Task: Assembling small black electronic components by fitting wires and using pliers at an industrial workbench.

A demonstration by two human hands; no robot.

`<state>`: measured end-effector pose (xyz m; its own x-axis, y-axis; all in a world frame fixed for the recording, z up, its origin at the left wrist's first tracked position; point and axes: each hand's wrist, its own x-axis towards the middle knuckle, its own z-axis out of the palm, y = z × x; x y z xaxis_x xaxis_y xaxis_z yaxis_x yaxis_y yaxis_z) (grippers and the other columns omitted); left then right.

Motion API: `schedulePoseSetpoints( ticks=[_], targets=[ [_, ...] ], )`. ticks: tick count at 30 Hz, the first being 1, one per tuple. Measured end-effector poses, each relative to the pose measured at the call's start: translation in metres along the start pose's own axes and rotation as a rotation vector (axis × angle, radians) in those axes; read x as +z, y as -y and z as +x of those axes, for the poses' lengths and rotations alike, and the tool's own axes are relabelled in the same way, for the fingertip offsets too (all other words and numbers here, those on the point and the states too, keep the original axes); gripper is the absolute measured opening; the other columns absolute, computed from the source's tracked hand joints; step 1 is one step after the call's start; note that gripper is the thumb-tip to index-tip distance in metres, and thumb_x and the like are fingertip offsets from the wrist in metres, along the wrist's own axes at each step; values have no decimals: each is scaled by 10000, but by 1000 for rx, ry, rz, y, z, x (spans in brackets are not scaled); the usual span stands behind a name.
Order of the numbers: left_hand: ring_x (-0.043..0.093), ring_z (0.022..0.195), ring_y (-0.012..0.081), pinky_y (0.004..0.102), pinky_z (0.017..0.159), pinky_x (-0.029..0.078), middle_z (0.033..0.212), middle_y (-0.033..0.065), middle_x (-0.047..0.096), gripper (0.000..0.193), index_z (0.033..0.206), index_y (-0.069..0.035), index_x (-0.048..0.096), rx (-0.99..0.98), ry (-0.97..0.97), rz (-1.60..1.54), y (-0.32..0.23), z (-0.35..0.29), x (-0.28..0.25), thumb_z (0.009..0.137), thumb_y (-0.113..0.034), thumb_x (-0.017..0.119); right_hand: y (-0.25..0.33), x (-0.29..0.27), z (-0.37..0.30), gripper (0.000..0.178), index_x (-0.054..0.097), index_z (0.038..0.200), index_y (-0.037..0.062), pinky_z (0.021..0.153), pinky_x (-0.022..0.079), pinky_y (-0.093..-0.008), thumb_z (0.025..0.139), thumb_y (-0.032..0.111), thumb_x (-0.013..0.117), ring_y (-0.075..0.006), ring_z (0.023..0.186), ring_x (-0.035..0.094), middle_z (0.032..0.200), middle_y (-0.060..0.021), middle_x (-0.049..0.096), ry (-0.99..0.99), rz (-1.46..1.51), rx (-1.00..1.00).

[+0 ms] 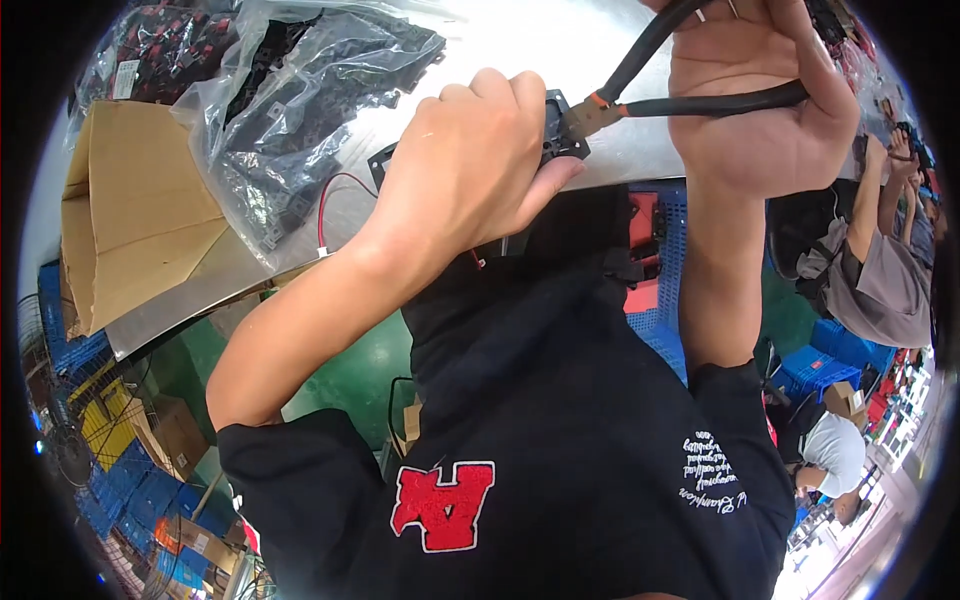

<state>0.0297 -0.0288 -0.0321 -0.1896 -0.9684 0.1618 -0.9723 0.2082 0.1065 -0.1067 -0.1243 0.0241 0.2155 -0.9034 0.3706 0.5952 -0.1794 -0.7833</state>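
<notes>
At the near edge of the metal table [560, 60], left hand [470, 160] pinching the black square frame [556, 128], right hand [770, 110] closing around pliers [690, 85] biting its right corner, handles running away rightward.

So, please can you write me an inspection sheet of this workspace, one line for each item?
Surface: pale table, edge toward the person.
Job's things: small black square part; black-handled pliers, jaws at the part.
Clutter: clear bag of black parts; open cardboard box; second bag behind.
Grippers: left hand grips the part; right hand closed on the pliers.
Cables: red and white wires running from the part.
Surroundings: blue crates, green floor, other people seated on the right.
</notes>
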Motion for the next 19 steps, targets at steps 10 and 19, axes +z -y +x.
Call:
schedulePoseSetpoints(
  ticks=[10, 19],
  targets=[
    [640, 631, 329, 387, 546, 527, 770, 171, 546, 555, 912, 22, 471, 12, -11, -47, 3, -1, 3, 925, -505, 645, 18, 37, -21, 718, 443, 1371, -158, 856, 531, -378, 943, 411, 539, -279, 973, 649, 1119, -248, 638, 53, -506, 146],
    [649, 629, 332, 380, 545, 536, 772, 175, 551, 554, 911, 26, 477, 8, -10, -26, 2, 0, 2, 920, -497, 658, 11, 41, 0, 784, 442, 1389, -138, 888, 521, -369, 934, 487, 568, -277, 1009, 645, 1145, -235, 636, 426, -329, -32]
  ],
)
